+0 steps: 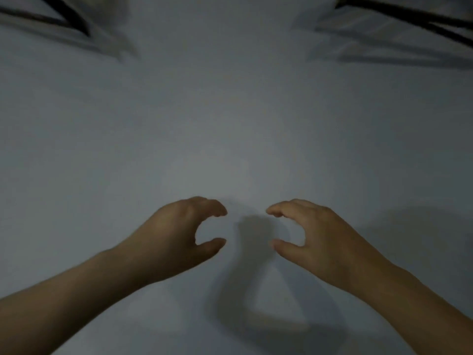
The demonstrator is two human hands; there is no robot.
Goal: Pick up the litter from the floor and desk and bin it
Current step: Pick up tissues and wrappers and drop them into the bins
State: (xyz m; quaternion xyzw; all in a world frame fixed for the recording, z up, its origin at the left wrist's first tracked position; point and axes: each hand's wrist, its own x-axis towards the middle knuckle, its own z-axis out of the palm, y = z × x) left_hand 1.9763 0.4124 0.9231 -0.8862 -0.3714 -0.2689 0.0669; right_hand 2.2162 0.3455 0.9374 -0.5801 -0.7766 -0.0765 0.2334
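**Head view: two empty hands, no litter in sight**

Top left, dark bars [69, 16] streak across the corner, too smeared to name. Below them the left hand [179, 234] reaches out over a pale surface [235, 124], fingers and thumb curved apart like a C, holding nothing. Just beside it the right hand [314, 234] mirrors that shape, also empty, with a shadow [253, 226] lying between them. Top right, more blurred bars.

And the litter? None shows anywhere, so its heading and long axis cannot be told. My guess is that scraps will be light, soft and easily crushed: pinch an edge, or scoop from underneath. Floor or desk, I cannot tell.
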